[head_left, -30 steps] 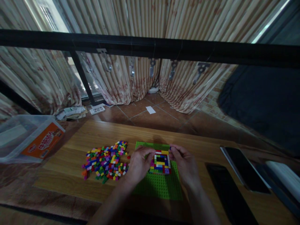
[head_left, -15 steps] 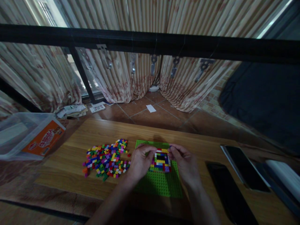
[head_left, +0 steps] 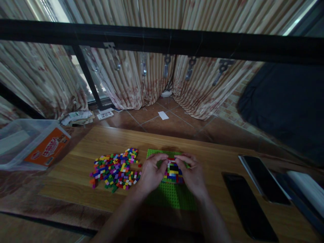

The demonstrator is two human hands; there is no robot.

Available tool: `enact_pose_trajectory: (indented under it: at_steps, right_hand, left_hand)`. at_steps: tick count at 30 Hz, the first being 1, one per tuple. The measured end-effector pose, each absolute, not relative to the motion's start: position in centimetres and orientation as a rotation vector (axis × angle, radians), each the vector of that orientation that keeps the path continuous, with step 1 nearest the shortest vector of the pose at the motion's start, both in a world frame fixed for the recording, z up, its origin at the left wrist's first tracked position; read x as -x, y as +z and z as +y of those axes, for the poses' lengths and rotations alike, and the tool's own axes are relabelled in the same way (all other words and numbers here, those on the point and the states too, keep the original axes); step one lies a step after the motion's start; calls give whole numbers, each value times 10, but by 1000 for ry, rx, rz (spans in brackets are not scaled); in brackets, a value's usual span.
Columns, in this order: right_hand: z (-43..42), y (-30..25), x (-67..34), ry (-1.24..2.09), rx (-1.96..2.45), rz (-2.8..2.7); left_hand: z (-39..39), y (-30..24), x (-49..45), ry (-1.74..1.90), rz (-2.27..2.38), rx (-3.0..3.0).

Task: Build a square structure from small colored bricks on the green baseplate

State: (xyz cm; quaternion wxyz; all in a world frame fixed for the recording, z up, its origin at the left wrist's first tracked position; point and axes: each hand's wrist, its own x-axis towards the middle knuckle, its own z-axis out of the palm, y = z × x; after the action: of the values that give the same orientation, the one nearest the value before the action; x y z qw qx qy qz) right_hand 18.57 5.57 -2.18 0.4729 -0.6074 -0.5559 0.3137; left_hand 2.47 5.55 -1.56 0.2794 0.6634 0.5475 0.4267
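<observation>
A small square structure of coloured toy bricks point(head_left: 173, 172) stands on a green studded baseplate point(head_left: 172, 199), with a dark opening in its middle. My left hand point(head_left: 153, 172) is at its far left corner, thumb and forefinger bent together against the bricks. Opposite it, my right hand point(head_left: 191, 173) curls over the far right side, fingertips close together near the top row. Whatever lies between the right fingertips is too small to make out. Both hands hide the structure's side edges.
Left of the baseplate, a pile of loose toy bricks point(head_left: 117, 170) is spread over the wooden table point(head_left: 83, 162). A clear plastic bin point(head_left: 15, 145) with an orange label stands at far left. Two dark flat devices point(head_left: 249, 206) lie on the right. A dark rail point(head_left: 162, 42) crosses in front.
My right hand has shifted left and inward, from the structure's right corner to its far edge, bringing its fingertips nearer the left hand's. My left hand stays nearly in place.
</observation>
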Motion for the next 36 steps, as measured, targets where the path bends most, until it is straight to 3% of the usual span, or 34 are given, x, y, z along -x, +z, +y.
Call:
enact_pose_trajectory:
  at_steps: [20,36]
  right_hand:
    - [61,-29,-175,1042,1481,-1229]
    - [64,-26,-173,1002,1445,-1303]
  left_hand:
    - [67,-18,-32,1155,1373,-1486]
    - [66,-19,-33,1172,1352,-1404]
